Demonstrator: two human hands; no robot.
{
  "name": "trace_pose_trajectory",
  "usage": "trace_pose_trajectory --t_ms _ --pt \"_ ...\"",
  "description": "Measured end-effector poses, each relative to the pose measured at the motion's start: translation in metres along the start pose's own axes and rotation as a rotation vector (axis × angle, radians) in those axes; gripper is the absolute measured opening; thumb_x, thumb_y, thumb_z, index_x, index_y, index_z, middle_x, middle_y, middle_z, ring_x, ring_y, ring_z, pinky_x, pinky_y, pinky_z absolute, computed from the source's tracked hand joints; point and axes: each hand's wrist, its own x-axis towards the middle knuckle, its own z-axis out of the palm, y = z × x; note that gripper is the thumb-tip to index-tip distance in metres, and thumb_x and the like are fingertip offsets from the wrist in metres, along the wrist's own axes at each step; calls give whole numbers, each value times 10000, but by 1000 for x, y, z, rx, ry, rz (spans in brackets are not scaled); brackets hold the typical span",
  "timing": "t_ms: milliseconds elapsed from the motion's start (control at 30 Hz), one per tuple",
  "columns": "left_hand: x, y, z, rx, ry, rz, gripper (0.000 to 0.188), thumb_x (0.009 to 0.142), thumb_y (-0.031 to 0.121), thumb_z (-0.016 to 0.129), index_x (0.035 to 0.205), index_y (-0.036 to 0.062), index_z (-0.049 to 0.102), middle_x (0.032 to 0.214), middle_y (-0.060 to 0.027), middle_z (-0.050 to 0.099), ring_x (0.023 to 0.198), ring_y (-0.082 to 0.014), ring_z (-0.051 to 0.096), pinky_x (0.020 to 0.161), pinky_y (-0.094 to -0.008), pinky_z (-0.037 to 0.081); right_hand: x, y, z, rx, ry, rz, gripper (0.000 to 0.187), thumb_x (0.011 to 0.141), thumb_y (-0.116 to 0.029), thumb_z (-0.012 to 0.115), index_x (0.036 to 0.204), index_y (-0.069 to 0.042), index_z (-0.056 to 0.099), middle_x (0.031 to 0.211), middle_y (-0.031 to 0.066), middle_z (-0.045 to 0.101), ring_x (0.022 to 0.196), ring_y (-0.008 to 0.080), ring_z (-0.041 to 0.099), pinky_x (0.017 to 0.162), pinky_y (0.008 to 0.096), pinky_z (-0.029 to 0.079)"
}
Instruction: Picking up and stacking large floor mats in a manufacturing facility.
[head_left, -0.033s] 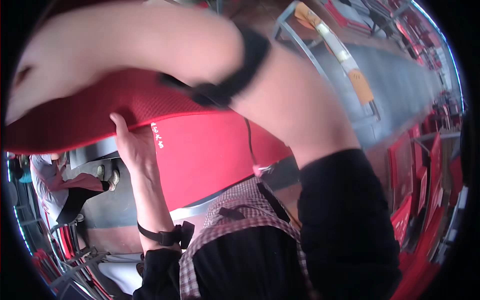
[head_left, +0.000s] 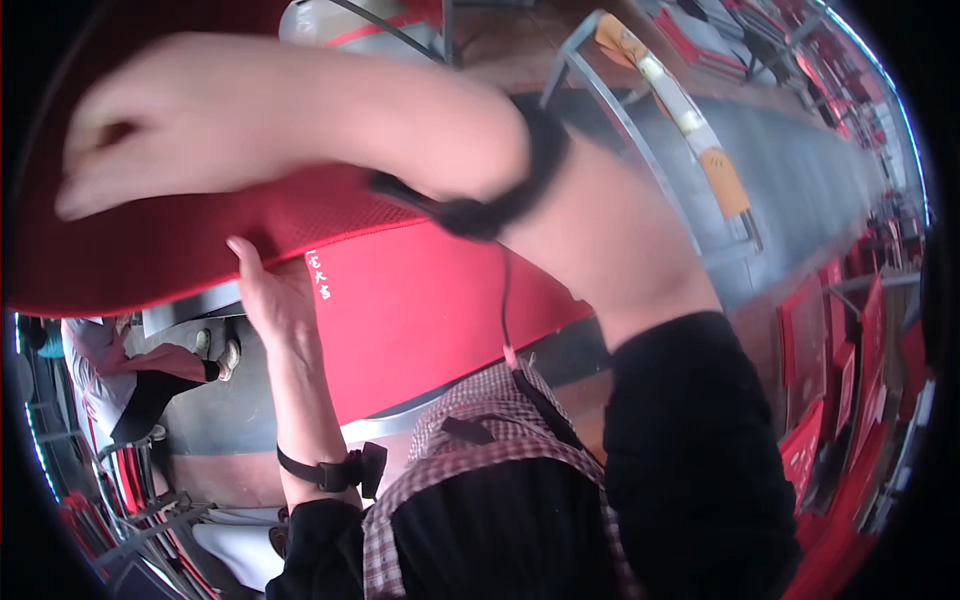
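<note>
Nearest the camera, the right hand (head_left: 150, 135), upper left of the frame, is curled and blurred; whether it clasps anything cannot be told. Below it, the left hand (head_left: 278, 305) grips the edge of a dark red textured mat (head_left: 170, 250), thumb above, fingers hidden beneath, apparently to bear its raised rim. A bright red mat (head_left: 420, 320) lies at centre. Farther off: a metal frame (head_left: 613, 105), upper right; a co-worker (head_left: 160, 365), left.
</note>
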Motion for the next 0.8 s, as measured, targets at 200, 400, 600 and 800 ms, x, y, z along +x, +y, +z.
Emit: trace_pose_trajectory --t_ms 200,400,600,800 --pt "6 -94 -123 18 406 26 365 926 220 394 1229 19 360 1257 -120 406 1140 -260 426 959 -432 388 -252 54 -3 -267 226 701 258 804 -189 590 1006 -32 557 1097 176 538 1100 326 461 900 395 379" --pt "-8 -213 -197 148 771 -183 346 906 57 372 1251 62 353 1245 -111 406 1108 -262 445 939 -488 380 -475 65 6 157 414 1741 732 794 -409 593 1279 54 300 1248 249 404 1171 297 406 936 343 360" --pt "-75 -308 -263 95 985 -341 338 897 49 393 1234 60 370 1183 -109 456 1039 -260 496 836 -462 462 -496 125 31 485 139 1644 1176 701 -444 679 1302 10 -223 1384 287 -112 1314 337 -47 1051 445 97" --pt "-86 -361 -251 479 993 -296 249 887 49 407 1104 -68 439 1051 -164 531 861 -226 581 729 -365 522 -461 157 98 -14 -89 1388 1288 527 -422 791 1357 -115 -144 1365 314 -134 1250 515 -80 937 664 176"
